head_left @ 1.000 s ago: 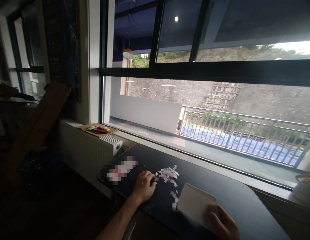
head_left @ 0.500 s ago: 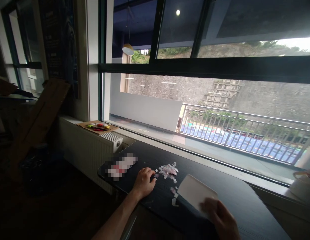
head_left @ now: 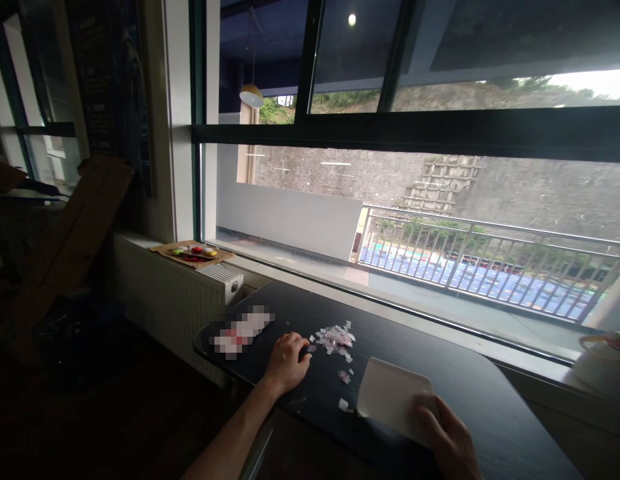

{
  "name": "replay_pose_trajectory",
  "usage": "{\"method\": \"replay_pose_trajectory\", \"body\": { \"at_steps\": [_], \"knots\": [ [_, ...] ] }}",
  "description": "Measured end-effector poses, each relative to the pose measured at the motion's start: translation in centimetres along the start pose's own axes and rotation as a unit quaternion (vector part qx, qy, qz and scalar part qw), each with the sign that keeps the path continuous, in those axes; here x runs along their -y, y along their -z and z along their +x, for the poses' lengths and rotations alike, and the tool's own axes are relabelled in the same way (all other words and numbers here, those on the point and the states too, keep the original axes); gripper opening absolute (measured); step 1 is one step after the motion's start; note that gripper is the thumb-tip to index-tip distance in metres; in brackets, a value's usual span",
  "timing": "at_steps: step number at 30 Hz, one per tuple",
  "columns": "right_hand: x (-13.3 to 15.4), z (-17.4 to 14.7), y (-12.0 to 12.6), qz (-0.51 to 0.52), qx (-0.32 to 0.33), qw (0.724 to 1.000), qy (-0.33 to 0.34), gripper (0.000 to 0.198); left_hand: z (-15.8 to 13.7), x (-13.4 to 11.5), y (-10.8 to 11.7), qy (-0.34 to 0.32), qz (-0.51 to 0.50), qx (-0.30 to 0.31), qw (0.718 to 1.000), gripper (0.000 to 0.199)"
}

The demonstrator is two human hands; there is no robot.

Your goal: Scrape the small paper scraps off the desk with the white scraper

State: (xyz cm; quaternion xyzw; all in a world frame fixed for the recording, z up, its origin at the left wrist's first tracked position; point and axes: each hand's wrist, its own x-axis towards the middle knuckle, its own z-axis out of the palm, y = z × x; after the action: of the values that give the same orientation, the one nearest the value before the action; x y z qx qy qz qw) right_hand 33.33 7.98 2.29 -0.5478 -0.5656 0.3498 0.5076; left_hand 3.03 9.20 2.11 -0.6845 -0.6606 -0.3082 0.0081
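On the dark table (head_left: 420, 347) lies a heap of small white and pinkish paper scraps (head_left: 335, 339). Resting just left of that heap, my left hand (head_left: 289, 363) has bent fingers with the thumb apart, and no held thing shows in it. My right hand (head_left: 443, 423) grips the right end of a flat white rectangular piece with rounded corners (head_left: 393, 393); its exact kind is unclear. The piece is tilted low over the table. A few loose scraps (head_left: 344, 404) lie by its left edge, and others (head_left: 345, 377) lie between it and the heap.
A blurred-out pale and red item (head_left: 243, 331) lies at the table's left end. Beyond it, a radiator (head_left: 170, 280) carries cardboard with colourful round pieces (head_left: 195, 252). A window sill (head_left: 370, 303) runs behind the table. A white container (head_left: 603, 367) stands at far right.
My right hand has shifted slightly right with the white piece, which now lies at a different angle. Fewer scraps show beside its left edge. My left hand has stayed nearly still.
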Motion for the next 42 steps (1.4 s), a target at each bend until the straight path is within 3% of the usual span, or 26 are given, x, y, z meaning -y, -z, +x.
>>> {"method": "replay_pose_trajectory", "body": {
  "at_steps": [4,11,16,23,27,35,42],
  "knots": [
    [-0.2,0.2,0.2,0.008,-0.017,1.0,-0.003,0.039,0.0,0.1,-0.1,0.0,-0.005,-0.006,1.0,0.025],
    [-0.2,0.4,1.3,0.069,0.061,0.995,-0.04,0.038,0.0,0.5,-0.2,-0.01,-0.012,-0.016,1.0,0.016],
    [-0.2,0.2,1.7,0.053,0.049,0.997,0.0,0.033,0.2,0.8,-0.1,-0.011,-0.026,-0.018,0.999,0.019],
    [0.8,1.2,2.7,0.056,0.199,0.978,-0.026,0.035,0.2,1.2,0.0,-0.012,-0.039,-0.019,0.999,0.021],
    [2.2,1.6,3.1,0.05,0.233,0.97,-0.049,0.033,0.2,1.3,0.0,-0.016,-0.042,-0.021,0.999,0.022],
    [4.2,1.8,1.4,0.032,0.293,0.955,-0.028,0.03,0.3,1.5,0.2,-0.017,-0.042,-0.023,0.999,0.023],
    [3.4,2.0,5.3,0.024,0.286,0.957,-0.04,0.023,0.5,1.8,0.1,-0.02,-0.045,-0.022,0.999,0.025]
  ]
}}
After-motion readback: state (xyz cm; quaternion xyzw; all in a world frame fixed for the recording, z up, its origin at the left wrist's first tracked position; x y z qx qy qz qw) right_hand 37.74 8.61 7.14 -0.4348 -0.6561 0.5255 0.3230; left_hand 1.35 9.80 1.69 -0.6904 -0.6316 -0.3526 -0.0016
